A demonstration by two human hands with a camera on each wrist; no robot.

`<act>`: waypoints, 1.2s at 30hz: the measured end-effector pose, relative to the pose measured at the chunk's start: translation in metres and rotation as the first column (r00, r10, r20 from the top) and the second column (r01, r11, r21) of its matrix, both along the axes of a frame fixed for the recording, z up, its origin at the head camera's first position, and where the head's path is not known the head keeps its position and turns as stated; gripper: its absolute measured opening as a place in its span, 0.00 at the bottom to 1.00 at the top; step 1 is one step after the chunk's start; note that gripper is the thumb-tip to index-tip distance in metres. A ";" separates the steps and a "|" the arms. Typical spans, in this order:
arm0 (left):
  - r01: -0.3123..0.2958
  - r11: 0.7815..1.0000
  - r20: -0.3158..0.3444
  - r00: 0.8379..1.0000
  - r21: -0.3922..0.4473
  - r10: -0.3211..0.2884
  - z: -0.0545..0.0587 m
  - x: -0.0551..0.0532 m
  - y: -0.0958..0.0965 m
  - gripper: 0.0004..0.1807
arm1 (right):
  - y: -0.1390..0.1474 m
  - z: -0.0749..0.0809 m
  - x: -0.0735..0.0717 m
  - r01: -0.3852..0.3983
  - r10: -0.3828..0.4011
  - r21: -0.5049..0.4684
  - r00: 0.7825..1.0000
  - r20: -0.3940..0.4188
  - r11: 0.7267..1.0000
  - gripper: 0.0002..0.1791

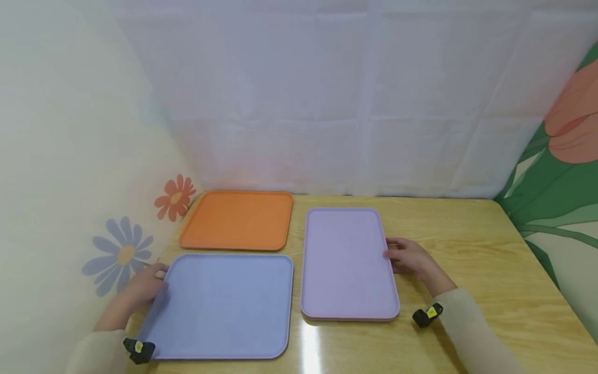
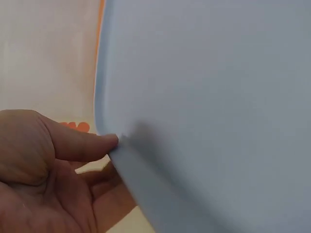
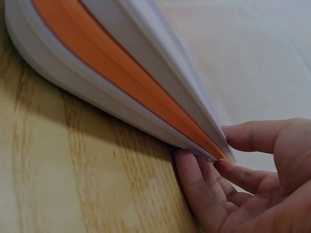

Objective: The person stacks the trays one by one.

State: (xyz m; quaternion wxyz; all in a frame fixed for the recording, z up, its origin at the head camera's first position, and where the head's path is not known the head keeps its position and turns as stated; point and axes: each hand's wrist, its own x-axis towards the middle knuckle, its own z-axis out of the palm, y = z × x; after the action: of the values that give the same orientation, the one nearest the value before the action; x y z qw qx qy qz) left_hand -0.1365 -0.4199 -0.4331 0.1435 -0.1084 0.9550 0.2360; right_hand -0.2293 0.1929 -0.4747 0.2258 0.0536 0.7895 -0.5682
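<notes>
A blue tray (image 1: 224, 306) lies at the front left, its long side running across the table. My left hand (image 1: 148, 283) pinches its left edge; in the left wrist view the thumb (image 2: 87, 145) is on the rim and the other fingers are beneath. To the right is a stack with a lavender tray (image 1: 348, 265) on top, its long side pointing away from me. The right wrist view shows an orange tray (image 3: 116, 73) lower in this stack, between paler trays. My right hand (image 1: 411, 257) grips the stack's right edge, thumb on the upper rim, fingers lower down.
Behind the blue tray an orange tray (image 1: 238, 221) lies flat near the back left of the wooden table (image 1: 467, 249). A white cloth (image 1: 299, 104) hangs along the back edge. Flower-patterned walls (image 1: 93, 156) stand at both sides.
</notes>
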 end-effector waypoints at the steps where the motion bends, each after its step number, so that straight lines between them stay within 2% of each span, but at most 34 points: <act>1: -0.011 0.999 0.002 1.000 0.032 0.011 0.001 0.001 -0.001 0.24 | 0.000 0.000 0.000 0.001 -0.001 0.000 1.000 0.001 1.000 0.34; 4: -0.025 0.990 0.031 0.999 0.139 0.021 0.004 0.003 -0.006 0.25 | 0.000 -0.001 0.000 0.002 -0.002 -0.003 1.000 0.002 1.000 0.34; 8: -0.040 0.964 0.057 0.998 0.262 0.025 0.011 0.008 -0.012 0.29 | 0.000 -0.001 -0.001 -0.001 0.001 0.005 1.000 0.003 1.000 0.35; 14: -0.042 0.937 0.001 0.999 0.346 0.044 0.020 0.014 -0.020 0.31 | 0.000 0.000 -0.001 0.001 -0.001 0.008 1.000 0.006 1.000 0.35; 18: -0.041 0.903 -0.039 0.997 0.428 0.063 0.024 0.016 -0.020 0.31 | 0.000 0.001 0.001 0.004 -0.004 -0.003 1.000 0.015 1.000 0.35; 22: -0.039 0.833 -0.089 0.990 0.552 0.105 0.024 0.016 -0.009 0.31 | 0.001 0.003 0.003 0.018 -0.017 -0.013 1.000 0.018 1.000 0.34; 26: -0.054 0.742 -0.106 0.980 0.668 0.166 0.024 0.012 0.013 0.33 | 0.002 0.004 0.006 0.045 -0.046 -0.040 0.998 -0.036 0.998 0.32; 30: -0.063 0.647 -0.108 0.969 0.760 0.221 0.025 0.006 0.041 0.35 | 0.003 0.010 0.010 0.065 -0.071 -0.040 0.986 -0.153 0.997 0.30; 33: -0.046 0.591 -0.116 0.965 0.805 0.233 0.026 0.002 0.067 0.35 | 0.000 0.015 0.014 0.086 -0.096 -0.055 0.972 -0.215 0.995 0.28; 36: -0.034 0.547 -0.123 0.961 0.837 0.247 0.029 -0.003 0.094 0.34 | -0.005 0.020 0.018 0.085 -0.112 -0.119 0.964 -0.241 0.989 0.26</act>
State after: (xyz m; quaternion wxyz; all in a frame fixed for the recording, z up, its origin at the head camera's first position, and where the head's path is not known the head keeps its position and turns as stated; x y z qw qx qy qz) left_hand -0.1393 -0.3261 -0.4045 0.0485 -0.0771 0.7296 0.6778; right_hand -0.2114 0.1875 -0.4542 0.0996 0.0095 0.7761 -0.6226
